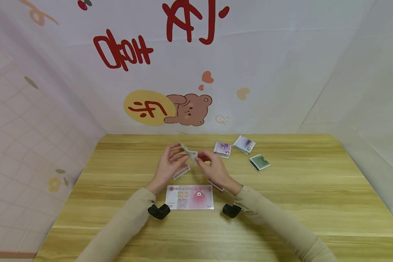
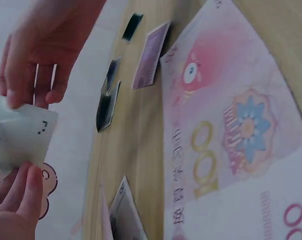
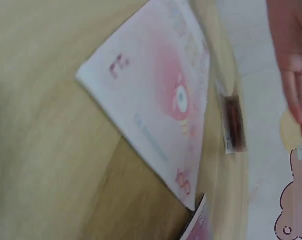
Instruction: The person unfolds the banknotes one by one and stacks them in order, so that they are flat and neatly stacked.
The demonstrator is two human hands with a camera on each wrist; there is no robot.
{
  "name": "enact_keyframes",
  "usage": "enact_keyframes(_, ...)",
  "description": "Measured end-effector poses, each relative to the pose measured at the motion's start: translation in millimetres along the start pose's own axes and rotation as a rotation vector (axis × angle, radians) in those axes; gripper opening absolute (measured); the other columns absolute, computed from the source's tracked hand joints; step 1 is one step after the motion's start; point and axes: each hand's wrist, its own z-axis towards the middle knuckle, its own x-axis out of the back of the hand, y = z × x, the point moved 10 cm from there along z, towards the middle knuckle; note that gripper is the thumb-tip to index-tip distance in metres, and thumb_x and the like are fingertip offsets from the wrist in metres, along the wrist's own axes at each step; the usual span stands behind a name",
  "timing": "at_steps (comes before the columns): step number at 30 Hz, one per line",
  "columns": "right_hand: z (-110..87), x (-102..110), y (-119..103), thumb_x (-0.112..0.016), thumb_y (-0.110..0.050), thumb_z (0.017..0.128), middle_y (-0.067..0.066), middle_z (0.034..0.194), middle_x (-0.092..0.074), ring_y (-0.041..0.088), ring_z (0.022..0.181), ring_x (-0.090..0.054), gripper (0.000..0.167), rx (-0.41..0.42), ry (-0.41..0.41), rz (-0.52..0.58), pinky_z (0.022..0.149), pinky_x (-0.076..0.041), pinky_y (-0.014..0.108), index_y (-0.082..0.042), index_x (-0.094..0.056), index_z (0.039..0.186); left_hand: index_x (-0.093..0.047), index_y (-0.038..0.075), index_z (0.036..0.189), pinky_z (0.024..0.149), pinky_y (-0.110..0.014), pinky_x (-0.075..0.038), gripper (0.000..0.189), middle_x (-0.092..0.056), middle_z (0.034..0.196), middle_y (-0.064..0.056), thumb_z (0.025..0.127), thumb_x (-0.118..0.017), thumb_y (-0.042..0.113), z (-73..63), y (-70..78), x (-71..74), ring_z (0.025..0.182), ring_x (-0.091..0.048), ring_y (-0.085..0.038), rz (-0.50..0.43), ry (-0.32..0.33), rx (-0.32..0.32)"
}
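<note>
Both hands hold a pale green play banknote [image 1: 192, 154] up above the table's far part, one hand on each side. My left hand [image 1: 170, 165] has its thumb and fingers on the left part of the note, which bends up there. On the right part, my right hand [image 1: 214, 168] pinches the note between thumb and fingers. The left wrist view shows the note [image 2: 20, 132] between both hands. Flat on the table below the hands lies a pink 100 play banknote [image 1: 189, 197]. A folded note [image 1: 181, 172] lies under my left hand, another [image 1: 216, 185] by my right wrist.
At the back right of the wood-grain table [image 1: 298, 203] lie a folded purple 5 note [image 1: 222, 149], a folded 10 note [image 1: 244, 144] and a folded green 2 note [image 1: 259, 162]. A printed cloth [image 1: 265, 65] hangs behind the table.
</note>
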Motion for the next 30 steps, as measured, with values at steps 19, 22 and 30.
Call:
enact_keyframes(19, -11.5, 3, -9, -0.064, 0.003, 0.089, 0.016, 0.087, -0.067, 0.027, 0.078, -0.065, 0.005, -0.124, -0.098, 0.141, 0.071, -0.053, 0.027, 0.008, -0.064, 0.091, -0.051, -0.010, 0.128, 0.082, -0.047, -0.053, 0.050, -0.058, 0.105, -0.019, 0.083, -0.072, -0.005, -18.1, 22.3, -36.7, 0.095, -0.061, -0.035, 0.351, -0.072, -0.239)
enact_keyframes(22, -14.5, 4, -19, -0.063, 0.006, 0.089, 0.019, 0.088, -0.066, 0.030, 0.079, -0.065, 0.005, -0.097, -0.117, 0.158, 0.072, -0.054, 0.027, 0.010, -0.064, 0.092, -0.047, -0.007, 0.132, 0.081, -0.044, -0.054, 0.053, -0.063, 0.104, -0.019, 0.084, -0.069, -0.005, -20.7, 23.3, -44.3, 0.092, -0.064, -0.032, 0.380, -0.120, -0.264)
enact_keyframes(30, -24.4, 9, -25, -0.061, 0.010, 0.089, 0.025, 0.087, -0.063, 0.041, 0.077, -0.064, 0.005, -0.119, -0.130, 0.242, 0.070, -0.055, 0.039, 0.013, -0.061, 0.092, -0.042, -0.011, 0.131, 0.079, -0.046, -0.054, 0.051, -0.066, 0.096, -0.027, 0.083, -0.051, -0.022, -36.4, 54.5, -49.6, 0.090, -0.066, -0.039, 0.343, -0.133, -0.239)
